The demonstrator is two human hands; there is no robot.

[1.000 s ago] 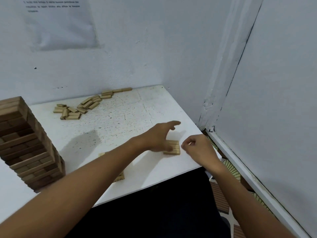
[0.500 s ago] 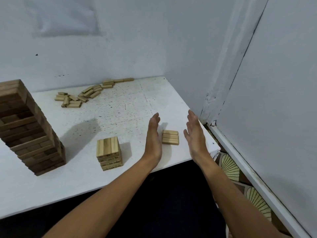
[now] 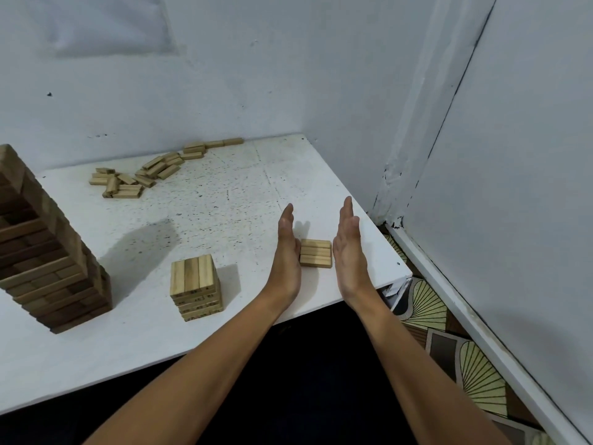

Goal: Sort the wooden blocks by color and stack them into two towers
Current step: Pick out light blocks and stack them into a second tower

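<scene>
Your left hand (image 3: 286, 252) and right hand (image 3: 348, 252) stand on edge with fingers straight, palms facing each other, bracketing the flat layer of light blocks (image 3: 315, 253) near the table's right front corner. Your left palm touches or nearly touches the layer's left end; whether your right palm meets the other end cannot be told. Neither hand curls round anything. The layer's three blocks lie side by side, long axes running left to right across your view. Just left of your left wrist stands the short light tower (image 3: 195, 287), its top blocks running away from you; numbers on its block ends are too small to read. At the left edge, the dark tower (image 3: 41, 248) is cut off by the frame. Loose light blocks (image 3: 150, 171) lie scattered along the back of the white table (image 3: 224, 194), by the wall.
</scene>
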